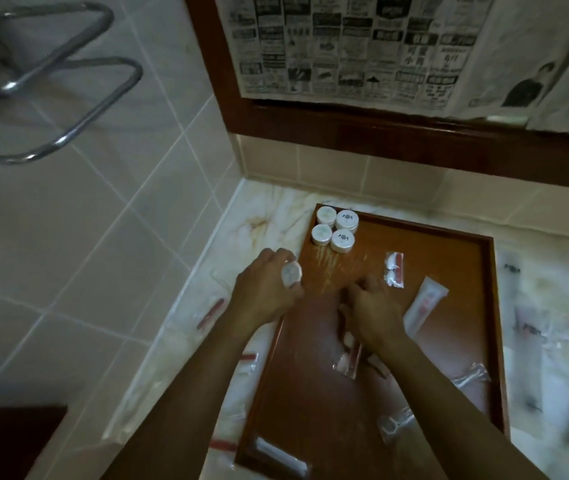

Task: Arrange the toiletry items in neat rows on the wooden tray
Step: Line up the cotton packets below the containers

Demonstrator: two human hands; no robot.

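Your left hand [264, 292] curls its fingers round a small round white jar [291, 273], held at the left rim of the wooden tray [484, 271], which lies on the marble counter [269, 209]. Just beyond that grip, in the tray's far left corner, four more white jars [335, 229] stand in a tight two-by-two block, touching each other.

Your right hand [375, 311] rests low over the middle of the tray with its fingers bent down toward the wood; a clear plastic packet [347, 358] with red and white contents lies under the wrist, but you cannot tell from here whether the fingers actually pinch it or anything else. Just right of that hand a white tube with red print [423, 311] lies slanted on the tray, and beyond the fingertips sits a small sachet [394, 269] with a red and white item inside. Nearer to you than the right hand, a wrapped item [394, 424] lies beside your forearm, and a white wrapped stick [281, 457] lies in the tray's near left corner.

Left of your left hand, off the tray, clear packets with red parts [210, 313] lie on the counter. More blurred wrapped pieces [532, 323] lie on the counter past the tray's right rim.
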